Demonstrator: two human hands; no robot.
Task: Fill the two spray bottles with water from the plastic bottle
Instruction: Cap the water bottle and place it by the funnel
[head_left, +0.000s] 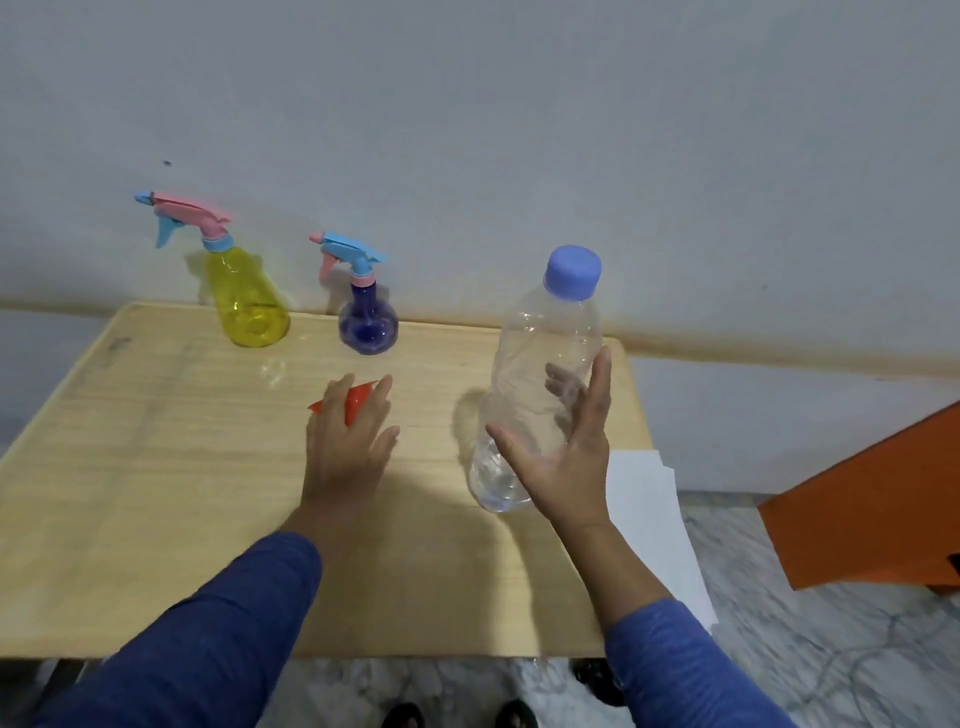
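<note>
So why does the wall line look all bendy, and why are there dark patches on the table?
Head view: the wide-angle lens bows the wall's base line and the table edges. The dark patches are shadows, cast by the left hand and beside the plastic bottle. The picture is a bit soft all over, and the right hand shows blurry through the clear plastic.

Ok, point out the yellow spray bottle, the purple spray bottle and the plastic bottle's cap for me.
yellow spray bottle (249, 299): head view, on the middle of its yellow body.
purple spray bottle (368, 325): head view, on its round purple base.
plastic bottle's cap (573, 273): head view, on the side of the blue cap.
</note>
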